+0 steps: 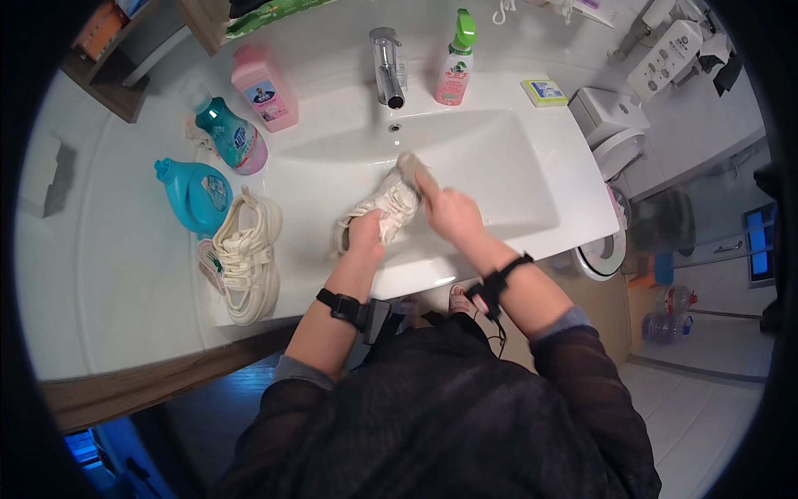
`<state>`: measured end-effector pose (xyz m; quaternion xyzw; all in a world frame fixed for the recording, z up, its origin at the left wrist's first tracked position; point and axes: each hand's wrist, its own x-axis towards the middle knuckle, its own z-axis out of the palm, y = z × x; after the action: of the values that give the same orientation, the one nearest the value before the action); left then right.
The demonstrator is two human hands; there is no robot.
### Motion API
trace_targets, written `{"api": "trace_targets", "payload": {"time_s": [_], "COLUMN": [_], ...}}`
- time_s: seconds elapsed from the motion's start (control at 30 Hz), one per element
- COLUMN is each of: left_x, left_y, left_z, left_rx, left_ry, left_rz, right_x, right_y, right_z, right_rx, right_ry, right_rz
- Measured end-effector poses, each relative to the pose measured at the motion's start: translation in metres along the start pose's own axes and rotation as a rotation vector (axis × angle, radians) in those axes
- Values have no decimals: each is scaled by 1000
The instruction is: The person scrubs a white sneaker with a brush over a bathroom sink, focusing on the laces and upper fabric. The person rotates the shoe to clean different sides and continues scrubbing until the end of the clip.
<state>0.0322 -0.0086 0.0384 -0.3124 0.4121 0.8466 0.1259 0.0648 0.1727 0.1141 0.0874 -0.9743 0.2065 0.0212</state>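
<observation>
Over the white washbasin (499, 168), my left hand (366, 236) grips a cream lace-up sneaker (393, 203) near its ankle opening, the toe pointing away from me. My right hand (453, 212) is closed around a blurred pale scrubbing brush (411, 168), its forefinger stretched along it, against the sneaker's toe end. The brush's bristles cannot be made out. A second cream sneaker (248, 256) lies on the counter at the left, beside a patterned insole or pad (211, 265) that it partly covers.
A chrome faucet (388, 68) stands behind the basin, with a pink spray bottle (455, 68) to its right. At the left are a pink bottle (267, 90), a teal-and-pink bottle (234, 137) and a blue detergent bottle (196, 193). A yellow-green packet (545, 93) lies at the right.
</observation>
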Motion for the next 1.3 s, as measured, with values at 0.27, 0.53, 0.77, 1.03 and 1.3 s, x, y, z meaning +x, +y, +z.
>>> {"api": "trace_targets", "payload": {"time_s": [0.27,0.53,0.77,1.03,1.3], "left_x": [5,-2,-9,20,25], "left_y": [-5,-10,1,31,41], "left_z": [-1,0,-2,-28,-35], "left_rx": [-124,-25,13,-54,57], "left_ry": [20,56,-43,-212,-195], "left_rz": [43,53,13,-44,-111], "right_x": [-1,-2,8,-5,-4], "right_y": [-7,-6,-6,-17,-29], "right_z": [6,3,7,15,16], "right_rx": [52,100,110,88,85], "right_ry": [-108,-143,43,40,-96], "right_rz": [-24,61,108,-82,-130]}}
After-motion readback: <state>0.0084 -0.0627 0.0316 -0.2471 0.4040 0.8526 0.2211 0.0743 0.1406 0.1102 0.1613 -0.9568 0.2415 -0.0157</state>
